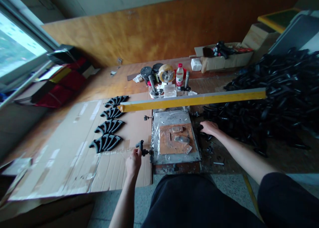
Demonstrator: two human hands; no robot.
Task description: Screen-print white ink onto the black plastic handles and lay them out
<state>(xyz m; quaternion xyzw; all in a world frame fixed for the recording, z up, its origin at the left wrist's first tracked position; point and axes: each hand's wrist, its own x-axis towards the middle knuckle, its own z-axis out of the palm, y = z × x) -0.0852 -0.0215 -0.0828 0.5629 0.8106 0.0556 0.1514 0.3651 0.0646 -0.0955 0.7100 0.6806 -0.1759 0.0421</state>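
My left hand is shut on a black clamp handle fixed to the left side of a plastic-wrapped metal plate. A brown patch with small scraps lies on that plate. My right hand reaches past the plate's right side to the edge of a large heap of black plastic parts. Its fingers curl down among the nearest pieces, and whether they grip one is hidden. Several black parts lie in a row on flattened cardboard to my left.
A long yellow bar spans above the plate. Behind it stand ink tins, a tape roll and a water bottle. A cardboard box sits at the back right, and a window is at the left.
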